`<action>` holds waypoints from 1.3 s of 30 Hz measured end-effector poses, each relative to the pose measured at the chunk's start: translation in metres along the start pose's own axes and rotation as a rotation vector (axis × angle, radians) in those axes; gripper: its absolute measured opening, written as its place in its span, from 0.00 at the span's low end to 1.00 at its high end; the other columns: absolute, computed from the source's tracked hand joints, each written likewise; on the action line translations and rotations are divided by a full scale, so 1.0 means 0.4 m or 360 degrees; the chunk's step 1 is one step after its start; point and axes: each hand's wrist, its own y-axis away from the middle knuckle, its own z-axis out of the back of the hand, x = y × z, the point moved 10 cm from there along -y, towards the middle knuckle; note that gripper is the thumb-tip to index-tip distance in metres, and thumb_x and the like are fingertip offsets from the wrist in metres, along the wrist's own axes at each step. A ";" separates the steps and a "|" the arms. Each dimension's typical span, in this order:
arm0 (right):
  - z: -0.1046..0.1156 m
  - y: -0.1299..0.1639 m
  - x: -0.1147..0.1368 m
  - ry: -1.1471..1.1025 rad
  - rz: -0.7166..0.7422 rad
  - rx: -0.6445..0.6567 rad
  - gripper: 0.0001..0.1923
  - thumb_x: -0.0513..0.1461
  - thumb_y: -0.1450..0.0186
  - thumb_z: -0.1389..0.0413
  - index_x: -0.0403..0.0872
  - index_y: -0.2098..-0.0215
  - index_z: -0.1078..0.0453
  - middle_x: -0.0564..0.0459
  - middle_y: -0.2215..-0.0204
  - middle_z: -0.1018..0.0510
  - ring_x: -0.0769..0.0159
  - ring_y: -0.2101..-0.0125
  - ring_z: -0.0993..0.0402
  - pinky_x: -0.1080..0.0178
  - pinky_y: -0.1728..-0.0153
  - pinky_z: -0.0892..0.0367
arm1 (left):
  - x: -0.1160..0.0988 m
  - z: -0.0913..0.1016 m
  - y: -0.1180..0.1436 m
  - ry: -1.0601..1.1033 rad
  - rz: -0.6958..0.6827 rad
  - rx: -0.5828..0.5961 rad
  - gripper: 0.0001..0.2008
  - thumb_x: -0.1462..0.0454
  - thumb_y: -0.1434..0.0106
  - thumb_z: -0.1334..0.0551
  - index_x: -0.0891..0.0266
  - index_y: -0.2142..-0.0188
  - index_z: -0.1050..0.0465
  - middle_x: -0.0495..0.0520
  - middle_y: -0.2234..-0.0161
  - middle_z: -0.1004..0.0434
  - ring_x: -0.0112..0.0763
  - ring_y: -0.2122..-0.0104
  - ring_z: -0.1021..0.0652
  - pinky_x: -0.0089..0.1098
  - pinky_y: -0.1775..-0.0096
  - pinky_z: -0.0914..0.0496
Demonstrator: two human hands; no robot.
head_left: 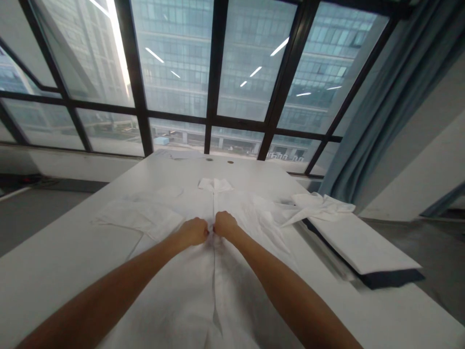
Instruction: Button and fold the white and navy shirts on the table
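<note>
A white shirt (174,291) lies spread on the white table, its collar (216,184) pointing toward the window and its sleeves out to either side. Down its middle runs the front opening. My left hand (196,231) is closed on the left edge of this opening, at about chest height of the shirt. Right beside it, my right hand (224,225) pinches the opposite edge. The two fists almost touch, and the fingertips are partly hidden. Below them the cloth is lifted a little, and the two edges run down close together.
On the right of the white table (58,261) lies a stack of flat white and dark folded pieces or boards (366,242). The shirt's right sleeve (319,207) reaches onto it. Windows stand beyond the far edge, with a blue-grey curtain (378,116) at the right.
</note>
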 end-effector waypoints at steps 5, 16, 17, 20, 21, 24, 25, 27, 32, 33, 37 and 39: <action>-0.047 0.019 -0.075 -0.0890 -0.0059 0.0110 0.08 0.36 0.40 0.48 0.43 0.75 0.29 0.48 0.77 0.21 0.65 0.72 0.22 0.67 0.68 0.29 | -0.016 0.012 -0.077 0.0373 -0.0040 -0.0212 0.13 0.61 0.40 0.43 0.64 0.68 0.21 0.58 0.69 0.20 0.34 0.68 0.23 0.28 0.68 0.35; -0.096 0.042 -0.127 -0.2099 -0.0109 0.0035 0.07 0.40 0.48 0.44 0.44 0.79 0.33 0.56 0.83 0.26 0.71 0.81 0.30 0.70 0.79 0.36 | 0.000 -0.055 -0.104 0.1204 -0.0130 -0.0267 0.14 0.59 0.43 0.45 0.66 0.77 0.28 0.47 0.81 0.33 0.26 0.78 0.34 0.26 0.74 0.42; -0.096 0.040 -0.127 -0.2069 -0.0113 0.0045 0.07 0.40 0.48 0.45 0.44 0.80 0.33 0.56 0.84 0.27 0.72 0.82 0.31 0.71 0.81 0.39 | 0.002 -0.051 -0.104 0.1178 -0.0136 -0.0314 0.14 0.60 0.43 0.46 0.67 0.76 0.27 0.48 0.79 0.31 0.26 0.77 0.33 0.26 0.73 0.41; -0.094 0.035 -0.129 -0.1983 -0.0121 0.0072 0.07 0.38 0.47 0.46 0.44 0.81 0.34 0.56 0.86 0.28 0.73 0.84 0.33 0.72 0.84 0.44 | 0.003 -0.049 -0.107 0.1138 -0.0150 -0.0393 0.13 0.61 0.42 0.46 0.67 0.73 0.27 0.51 0.75 0.27 0.29 0.73 0.30 0.27 0.70 0.38; -0.096 0.033 -0.128 -0.1960 -0.0119 0.0095 0.07 0.37 0.47 0.47 0.45 0.81 0.34 0.56 0.85 0.28 0.73 0.84 0.33 0.72 0.84 0.44 | 0.001 -0.049 -0.107 0.1139 -0.0166 -0.0407 0.12 0.61 0.42 0.46 0.67 0.72 0.27 0.52 0.74 0.26 0.29 0.73 0.29 0.27 0.69 0.38; -0.108 0.030 -0.122 -0.1844 -0.0081 0.0169 0.07 0.37 0.45 0.47 0.45 0.80 0.33 0.56 0.84 0.26 0.74 0.84 0.32 0.73 0.84 0.44 | -0.013 -0.051 -0.101 0.1175 -0.0259 -0.0411 0.12 0.61 0.42 0.46 0.66 0.71 0.27 0.52 0.74 0.25 0.29 0.72 0.29 0.27 0.69 0.37; -0.110 0.028 -0.121 -0.1770 -0.0053 0.0163 0.08 0.37 0.44 0.47 0.45 0.80 0.34 0.56 0.85 0.27 0.74 0.84 0.33 0.73 0.84 0.43 | -0.017 -0.052 -0.099 0.1193 -0.0286 -0.0402 0.12 0.61 0.42 0.46 0.66 0.71 0.28 0.52 0.74 0.26 0.29 0.73 0.29 0.27 0.70 0.36; -0.112 0.025 -0.121 -0.1609 0.0011 0.0120 0.09 0.37 0.43 0.48 0.45 0.81 0.34 0.56 0.85 0.27 0.73 0.85 0.33 0.72 0.83 0.42 | -0.020 -0.055 -0.098 0.1206 -0.0317 -0.0371 0.12 0.60 0.41 0.47 0.65 0.71 0.28 0.50 0.75 0.27 0.28 0.75 0.30 0.27 0.71 0.37; -0.061 -0.001 -0.157 -0.1204 0.0013 -0.0246 0.12 0.38 0.37 0.52 0.44 0.73 0.30 0.55 0.83 0.25 0.71 0.82 0.29 0.70 0.76 0.36 | 0.065 0.006 -0.120 0.1022 -0.0055 -0.0660 0.10 0.62 0.40 0.48 0.63 0.72 0.30 0.52 0.73 0.26 0.31 0.71 0.28 0.29 0.67 0.35; -0.033 -0.008 -0.162 -0.1064 0.0002 -0.0359 0.13 0.38 0.36 0.53 0.43 0.71 0.28 0.53 0.81 0.24 0.70 0.79 0.27 0.69 0.73 0.34 | 0.089 0.024 -0.126 0.0965 0.0056 -0.0721 0.10 0.63 0.40 0.48 0.63 0.72 0.30 0.53 0.72 0.25 0.31 0.70 0.27 0.29 0.66 0.34; 0.067 -0.010 -0.118 -0.0619 0.0084 -0.0486 0.13 0.35 0.35 0.51 0.42 0.56 0.28 0.46 0.64 0.19 0.66 0.63 0.23 0.67 0.59 0.34 | 0.106 0.074 -0.122 0.0824 0.0175 -0.0696 0.09 0.64 0.39 0.47 0.62 0.69 0.29 0.54 0.69 0.24 0.32 0.68 0.25 0.30 0.63 0.33; 0.092 0.032 -0.076 -0.0460 0.0149 -0.0427 0.14 0.38 0.36 0.48 0.43 0.54 0.28 0.45 0.61 0.20 0.64 0.60 0.24 0.66 0.59 0.35 | 0.068 0.101 -0.076 0.0747 0.0009 -0.0753 0.09 0.63 0.39 0.47 0.62 0.65 0.28 0.55 0.65 0.23 0.34 0.63 0.25 0.31 0.59 0.33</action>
